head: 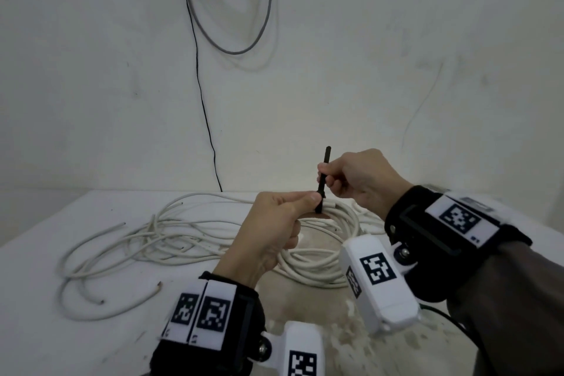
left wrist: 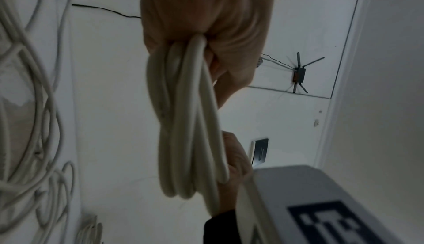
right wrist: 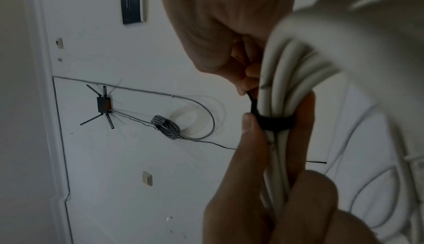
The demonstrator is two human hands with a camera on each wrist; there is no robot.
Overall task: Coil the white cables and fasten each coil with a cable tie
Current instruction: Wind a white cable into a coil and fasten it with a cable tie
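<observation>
While a loose tangle of white cables (head: 128, 250) sprawls across the left side of the white worktop (head: 36, 299), with a few cut ends pointing toward the viewer, a neater coil of white cable (head: 323, 262) is held up just right of centre, its lower loops hanging down to the surface. The left hand (head: 274, 229) has its fingers curled round the gathered strands of this coil, and its thumb presses on the head of a black cable tie (head: 323, 180). From the right wrist view, the tie's band wraps crosswise around the bundle of strands (right wrist: 289, 88), which run roughly up and down through the fist. The free tail of the tie stands nearly upright in the head view, its long axis vertical and its tip pointing up toward the wall. Further right, the right hand (head: 360, 174) pinches that tail between thumb and curled fingers, a little above the left thumb, the two hands almost touching. Both wrists wear black straps carrying white blocks printed with square black-and-white markers. On the white wall (head: 91, 85) behind, a thin black wire (head: 201, 94) drops to the worktop's back edge, and a grey cable (head: 235, 49) hangs in a loop above.
</observation>
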